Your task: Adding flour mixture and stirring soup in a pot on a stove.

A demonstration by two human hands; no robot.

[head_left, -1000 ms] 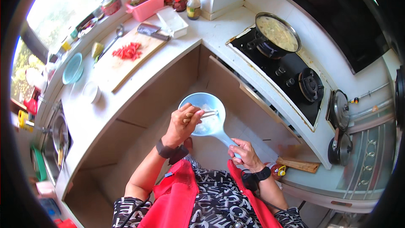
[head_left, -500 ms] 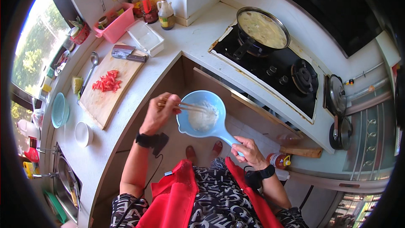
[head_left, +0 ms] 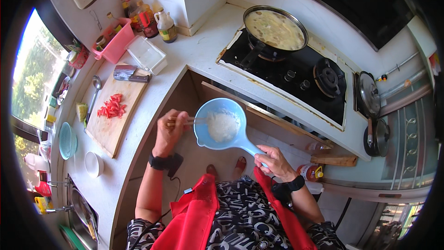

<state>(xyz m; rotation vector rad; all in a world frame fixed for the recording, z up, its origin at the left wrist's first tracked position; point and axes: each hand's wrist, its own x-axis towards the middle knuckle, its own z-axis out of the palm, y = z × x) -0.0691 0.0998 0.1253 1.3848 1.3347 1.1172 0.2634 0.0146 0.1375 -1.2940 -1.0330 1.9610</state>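
Note:
A light-blue plastic water dipper [head_left: 201, 135] is held out in front of me, over the gap below the counter edge. My right hand [head_left: 277, 163] is closed around the end of its handle. Clumpy white, flour-like stuff [head_left: 223, 127] lies in the bowl. My left hand [head_left: 169, 132] grips a pair of wooden chopsticks [head_left: 190, 121] at the dipper's left rim; their tips reach in over the bowl's left side. On the burner at the far right sits a wide pan [head_left: 302, 41] of pale, bubbling liquid [head_left: 277, 27].
Left on the counter, a wooden cutting board [head_left: 107, 134] bears chopped red pieces [head_left: 111, 106] and a cleaver [head_left: 132, 74]. Nearby are a ladle [head_left: 94, 93], white bowl [head_left: 94, 164], teal basket [head_left: 68, 140], clear container [head_left: 147, 55] and pink bin [head_left: 112, 48]. The hob [head_left: 282, 71] spans the right.
My left hand has drawn slightly left and down, pulling the chopsticks from the middle of the dipper toward its left rim. The dipper is nearly where it was. The view has shifted slightly.

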